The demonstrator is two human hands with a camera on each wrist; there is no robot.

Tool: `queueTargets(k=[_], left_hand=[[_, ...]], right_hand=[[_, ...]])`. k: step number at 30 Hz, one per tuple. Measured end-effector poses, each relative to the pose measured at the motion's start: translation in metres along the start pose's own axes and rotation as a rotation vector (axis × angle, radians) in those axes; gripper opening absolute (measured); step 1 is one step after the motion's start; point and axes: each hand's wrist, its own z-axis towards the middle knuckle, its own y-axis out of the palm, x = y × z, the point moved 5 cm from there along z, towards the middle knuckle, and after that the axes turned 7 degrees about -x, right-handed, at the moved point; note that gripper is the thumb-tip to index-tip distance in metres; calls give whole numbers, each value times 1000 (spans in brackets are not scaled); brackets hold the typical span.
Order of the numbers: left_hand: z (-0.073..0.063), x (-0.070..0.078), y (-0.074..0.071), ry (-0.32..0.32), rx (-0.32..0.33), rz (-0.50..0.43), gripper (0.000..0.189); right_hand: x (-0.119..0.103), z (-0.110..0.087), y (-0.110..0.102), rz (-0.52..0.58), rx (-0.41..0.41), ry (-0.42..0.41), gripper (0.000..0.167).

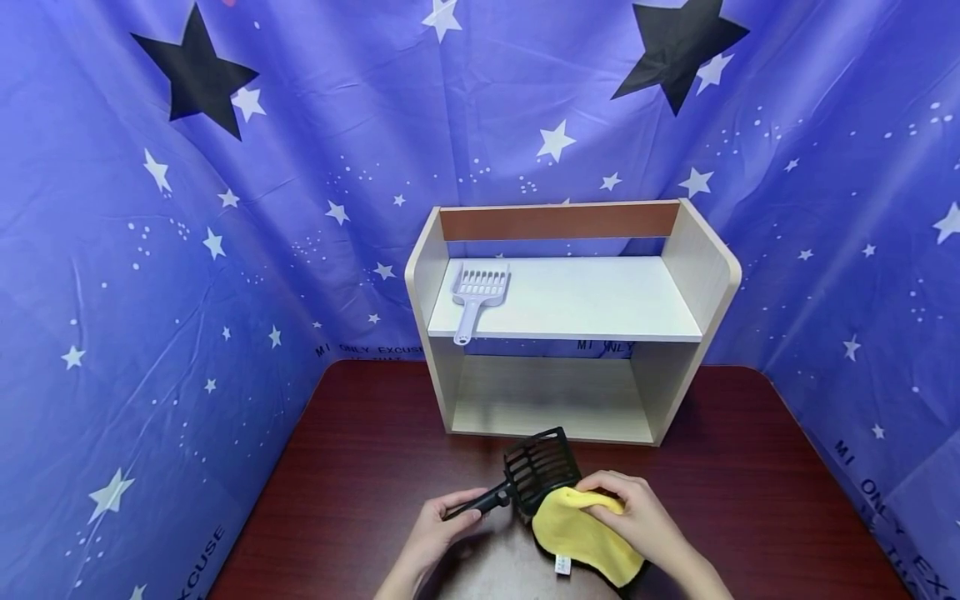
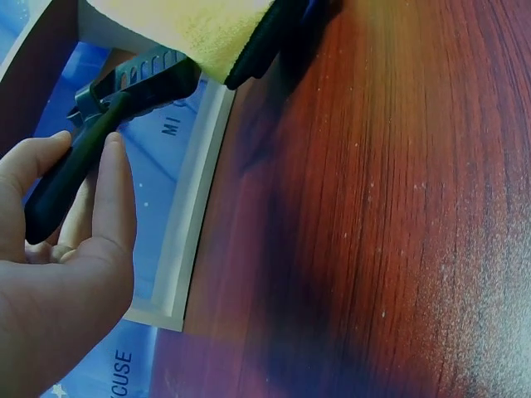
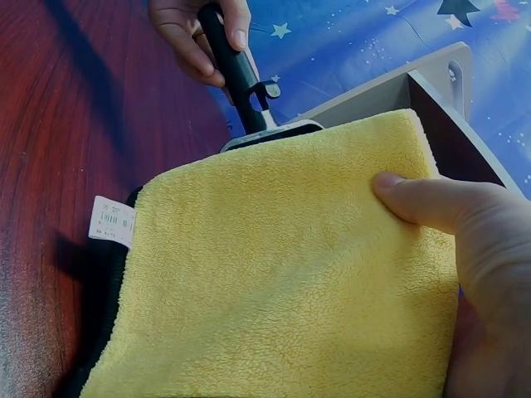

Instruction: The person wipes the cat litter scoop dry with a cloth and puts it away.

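Note:
In the head view my left hand [image 1: 442, 527] grips the handle of a black slotted litter scoop [image 1: 542, 468], its head tilted up toward the shelf. My right hand [image 1: 636, 515] pinches a yellow cloth [image 1: 577, 533] with a dark edge and a small white tag [image 1: 562, 565]. The cloth lies against the near side of the scoop's head. From the right wrist, the yellow cloth [image 3: 282, 257] hides most of the scoop head, with my right thumb [image 3: 415, 199] pressed on its face. The left wrist view shows the black handle [image 2: 75, 174] between my left thumb and fingers.
A pale two-tier shelf [image 1: 566, 300] stands at the back of the dark red wooden table [image 1: 360, 467]. On its upper tier, at the left, lies a light grey slotted scoop [image 1: 480, 287], handle over the front edge. A blue star-patterned curtain [image 1: 300, 167] surrounds the table.

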Motion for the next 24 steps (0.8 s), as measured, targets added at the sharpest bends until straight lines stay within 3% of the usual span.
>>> queueTargets(k=[6,24], left_hand=[[-1,1,4,13,-19,-15,52],[-2,0,11,-34,-11,6,49]], right_hand=[[0,3,2,-7,-17,2,31],[2,10,4,-97,13,5,39]])
